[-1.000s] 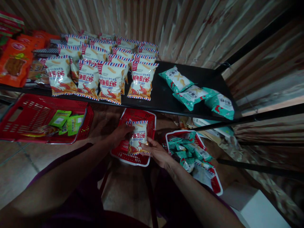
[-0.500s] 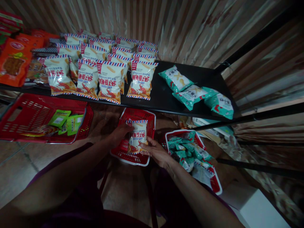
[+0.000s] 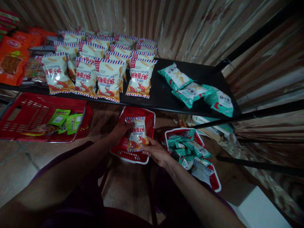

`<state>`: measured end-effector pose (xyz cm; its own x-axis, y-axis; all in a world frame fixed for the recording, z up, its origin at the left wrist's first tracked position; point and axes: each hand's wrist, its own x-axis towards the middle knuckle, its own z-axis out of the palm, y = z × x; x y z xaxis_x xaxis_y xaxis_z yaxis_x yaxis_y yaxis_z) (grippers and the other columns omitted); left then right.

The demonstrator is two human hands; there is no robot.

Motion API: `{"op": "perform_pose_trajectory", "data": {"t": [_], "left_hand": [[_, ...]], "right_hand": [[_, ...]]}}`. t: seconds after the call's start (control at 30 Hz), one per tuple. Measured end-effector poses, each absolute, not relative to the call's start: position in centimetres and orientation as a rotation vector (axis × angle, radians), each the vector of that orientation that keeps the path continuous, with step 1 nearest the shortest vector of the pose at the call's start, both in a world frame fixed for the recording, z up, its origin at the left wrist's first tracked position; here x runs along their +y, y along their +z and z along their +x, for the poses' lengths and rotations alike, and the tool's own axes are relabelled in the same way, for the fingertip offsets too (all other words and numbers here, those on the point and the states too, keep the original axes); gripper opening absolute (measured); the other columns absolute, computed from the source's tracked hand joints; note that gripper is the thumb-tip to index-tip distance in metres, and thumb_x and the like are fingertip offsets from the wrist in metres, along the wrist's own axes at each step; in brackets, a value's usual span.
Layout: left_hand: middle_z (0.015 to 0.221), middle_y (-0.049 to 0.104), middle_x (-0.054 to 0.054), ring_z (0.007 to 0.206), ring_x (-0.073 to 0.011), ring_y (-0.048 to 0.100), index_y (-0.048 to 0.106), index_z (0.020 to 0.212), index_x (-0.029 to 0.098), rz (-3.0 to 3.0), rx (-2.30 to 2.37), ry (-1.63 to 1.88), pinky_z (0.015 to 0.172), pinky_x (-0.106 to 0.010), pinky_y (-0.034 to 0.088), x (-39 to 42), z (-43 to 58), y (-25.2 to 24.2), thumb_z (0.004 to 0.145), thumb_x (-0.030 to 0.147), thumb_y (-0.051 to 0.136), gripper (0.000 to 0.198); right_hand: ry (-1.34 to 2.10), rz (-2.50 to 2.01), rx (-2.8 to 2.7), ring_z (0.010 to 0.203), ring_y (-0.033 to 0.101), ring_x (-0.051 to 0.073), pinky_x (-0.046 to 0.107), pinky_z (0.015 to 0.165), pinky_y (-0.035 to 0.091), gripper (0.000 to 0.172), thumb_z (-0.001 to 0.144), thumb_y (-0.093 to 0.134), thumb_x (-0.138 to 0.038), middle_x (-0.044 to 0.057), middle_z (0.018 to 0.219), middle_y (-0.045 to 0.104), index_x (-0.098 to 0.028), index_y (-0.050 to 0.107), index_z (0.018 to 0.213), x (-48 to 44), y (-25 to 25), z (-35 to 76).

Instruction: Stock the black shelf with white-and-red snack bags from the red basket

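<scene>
Between my hands is a white and orange snack bag [image 3: 137, 134] with a striped red and blue edge, its printed front facing me. My left hand [image 3: 121, 130] grips its upper left side. My right hand [image 3: 155, 151] pinches its lower right corner, thumb on the front. Some fingers of both hands are hidden. The bag is held above a red basket [image 3: 150, 118] with a white rim. On the black shelf [image 3: 161, 106] ahead stand several matching snack bags [image 3: 109, 79] in rows.
Teal snack bags [image 3: 192, 92] lie at the shelf's right. Below right, another basket [image 3: 217, 180] holds more teal bags. A red basket [image 3: 23, 109] with green packets [image 3: 73, 123] is at left. Orange packets [image 3: 10, 61] stand far left. A white box [image 3: 258, 207] sits lower right, near black shelf bars.
The snack bag has risen slightly in the view, still between both hands. The whole view has shifted a little; the shelf and baskets otherwise look the same.
</scene>
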<state>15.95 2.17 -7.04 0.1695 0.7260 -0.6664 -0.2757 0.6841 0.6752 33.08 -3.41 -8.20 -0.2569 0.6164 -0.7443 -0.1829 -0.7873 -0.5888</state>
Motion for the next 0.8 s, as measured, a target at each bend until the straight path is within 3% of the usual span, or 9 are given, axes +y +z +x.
{"op": "perform_pose_trajectory", "data": {"t": [0.53, 0.67, 0.8], "left_hand": [[0.059, 0.06, 0.001, 0.053, -0.0122, 0.055, 0.06, 0.075, 0.016, 0.328, 1.453, 0.664, 0.057, -0.027, 0.045, 2.4, 16.0, -7.6, 0.072, 0.028, 0.063, 0.013], [0.06, 0.061, 0.001, 0.053, -0.0124, 0.055, 0.058, 0.075, 0.016, 0.311, 1.463, 0.671, 0.056, -0.026, 0.046, 2.3, 16.4, -8.1, 0.071, 0.029, 0.064, 0.014], [0.063, 0.062, 0.0, 0.055, -0.0133, 0.058, 0.058, 0.076, 0.017, 0.319, 1.452, 0.676, 0.057, -0.027, 0.048, 2.2, 16.4, -8.3, 0.067, 0.033, 0.069, 0.021]], "right_hand": [[2.06, -1.445, -0.354, 0.068, 0.064, 0.009, 0.017, 0.059, 0.052, 0.047, 0.054, 0.084, -0.018, -0.002, 0.086, 0.07, -0.022, 0.063, 0.096, -3.8, -7.3, 32.8], [2.041, -1.44, -0.282, 0.07, 0.064, 0.01, 0.02, 0.064, 0.054, 0.042, 0.056, 0.083, -0.018, 0.0, 0.087, 0.07, -0.02, 0.063, 0.093, -4.2, -7.5, 32.8], [2.039, -1.477, -0.324, 0.067, 0.064, 0.009, 0.018, 0.057, 0.052, 0.042, 0.056, 0.082, -0.017, -0.001, 0.085, 0.07, -0.021, 0.063, 0.093, -4.2, -7.6, 32.8]]}}
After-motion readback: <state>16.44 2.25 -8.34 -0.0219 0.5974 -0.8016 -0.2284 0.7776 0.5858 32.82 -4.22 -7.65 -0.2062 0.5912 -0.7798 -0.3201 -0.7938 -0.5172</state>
